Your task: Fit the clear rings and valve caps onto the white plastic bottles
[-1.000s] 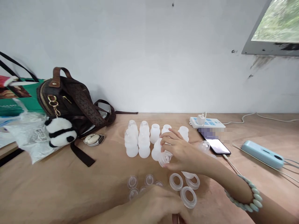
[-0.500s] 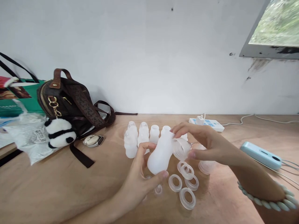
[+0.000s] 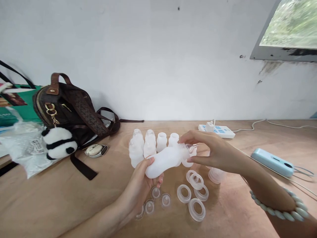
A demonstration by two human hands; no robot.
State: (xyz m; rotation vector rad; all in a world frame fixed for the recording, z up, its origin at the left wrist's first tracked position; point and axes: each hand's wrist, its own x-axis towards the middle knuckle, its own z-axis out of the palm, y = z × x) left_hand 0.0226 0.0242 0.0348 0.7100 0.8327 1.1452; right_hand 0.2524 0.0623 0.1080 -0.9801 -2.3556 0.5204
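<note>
A frosted white baby bottle [image 3: 163, 162] lies tilted in my left hand [image 3: 142, 177], its mouth pointing right and slightly up. The fingers of that hand wrap round its base. At the mouth, my right hand [image 3: 206, 148] pinches a clear collar with a nipple [image 3: 185, 151], which meets the neck. Whether it is seated there I cannot tell. Below lie several clear rings [image 3: 197, 210] and several small clear nipples [image 3: 165, 200]. Behind stand bottles with clear domed tops [image 3: 150, 143] and open-necked bottles [image 3: 162, 142].
Clear stacked parts [image 3: 215, 175] sit right of the rings. A power strip [image 3: 224, 131] and a light-blue device [image 3: 272, 162] with cables are at the right. On the left are a dark backpack [image 3: 81, 112], a panda plush [image 3: 60, 143], a plastic bag [image 3: 27, 155] and a watch [image 3: 101, 151].
The bottle has tipped from nearly upright to leaning well over, its base swinging left. My right hand has brought the clear collar to its mouth. The small nipples below are now uncovered.
</note>
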